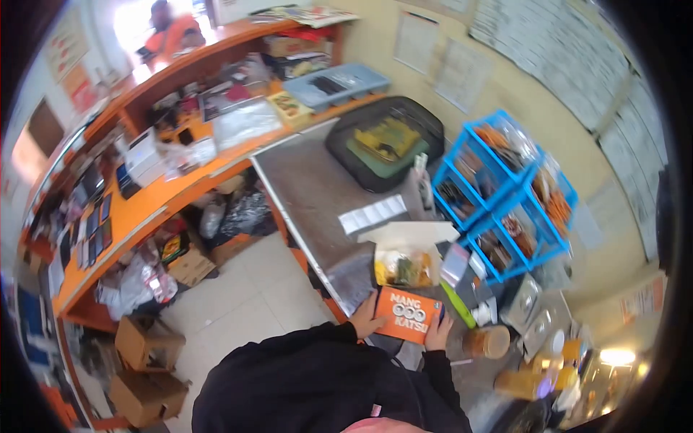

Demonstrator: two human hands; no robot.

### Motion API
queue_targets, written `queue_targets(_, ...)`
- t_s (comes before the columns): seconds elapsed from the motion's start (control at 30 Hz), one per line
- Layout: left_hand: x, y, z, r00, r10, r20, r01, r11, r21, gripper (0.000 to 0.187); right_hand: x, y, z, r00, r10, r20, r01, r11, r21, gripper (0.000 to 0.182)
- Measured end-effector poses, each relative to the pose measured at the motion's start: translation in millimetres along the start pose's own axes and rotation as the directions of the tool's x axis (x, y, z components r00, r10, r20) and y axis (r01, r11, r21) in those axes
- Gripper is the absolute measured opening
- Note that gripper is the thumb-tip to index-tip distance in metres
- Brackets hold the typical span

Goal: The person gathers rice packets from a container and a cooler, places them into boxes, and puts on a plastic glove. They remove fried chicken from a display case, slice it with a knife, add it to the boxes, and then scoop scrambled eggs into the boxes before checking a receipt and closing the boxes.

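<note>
An orange box (408,315) with white lettering lies at the near edge of the grey worktop. My left hand (367,316) grips its left side, and my right hand (438,331) holds its right side. Just beyond it stands an open white box (410,232) with its lid raised and packed food (404,268) inside. A bright green long-handled tool (459,306) lies to the right of the orange box. A strip of white squares (372,213) rests farther back on the worktop.
Blue stacked baskets (498,195) stand at the back right. Jars (486,342) and bottles (522,384) crowd the near right. A black tray (339,137) sits at the back. An orange counter (137,227) curves along the left, and a person (170,32) is beyond it.
</note>
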State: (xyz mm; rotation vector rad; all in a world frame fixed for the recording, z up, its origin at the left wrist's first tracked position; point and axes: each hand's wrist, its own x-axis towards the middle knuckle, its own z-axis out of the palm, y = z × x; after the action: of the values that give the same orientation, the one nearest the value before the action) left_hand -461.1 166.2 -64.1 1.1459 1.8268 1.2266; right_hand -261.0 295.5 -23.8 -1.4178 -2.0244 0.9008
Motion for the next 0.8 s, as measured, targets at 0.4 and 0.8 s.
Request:
queue_targets(0.4,44,35,-14,0.911,-0.360,0.201,0.348,0.933,0.097,0.055,74,38,-45,0.698,0.445,0.562,-0.392,0.893,-0.220,0.057)
queue_targets(0.8,29,57,-2,0.971,-0.170,0.168,0.132,0.968,0.215,0.055,23,26,-10,0.777,0.363,0.515,-0.576,0.740,0.347,0.047)
